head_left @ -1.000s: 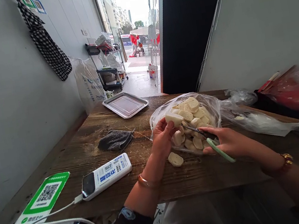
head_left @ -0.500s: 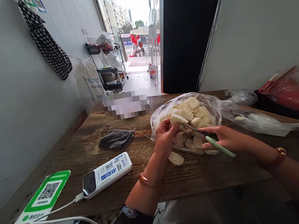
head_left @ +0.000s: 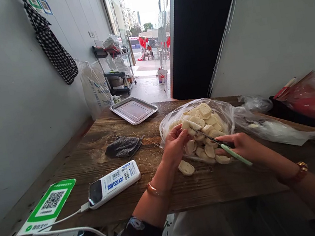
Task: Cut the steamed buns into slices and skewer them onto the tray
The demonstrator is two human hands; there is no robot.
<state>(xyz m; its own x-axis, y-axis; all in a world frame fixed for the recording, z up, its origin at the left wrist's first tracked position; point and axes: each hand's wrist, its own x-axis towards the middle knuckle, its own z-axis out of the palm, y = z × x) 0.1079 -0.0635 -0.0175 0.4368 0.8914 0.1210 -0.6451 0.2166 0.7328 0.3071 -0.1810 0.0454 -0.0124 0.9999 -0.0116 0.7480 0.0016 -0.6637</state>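
My left hand pinches a pale, bread-like slice above an open clear plastic bag. Gripped in my right hand are scissors with a light green handle, seen edge-on. Their dark blades point left and meet the held slice; how far they go in is hidden. Behind and below both hands, the bag holds a heap of similar slices. One loose slice lies on the wooden table in front of the bag.
A metal tray sits at the table's far edge, with a dark grey cloth nearer. To the left are a white power bank with a cable and a green QR-code card. More plastic bags lie right.
The held slice has turned so its broad face shows more. My right hand and the scissors have shifted slightly right and down. The far tray, blurred out before, is now visible.
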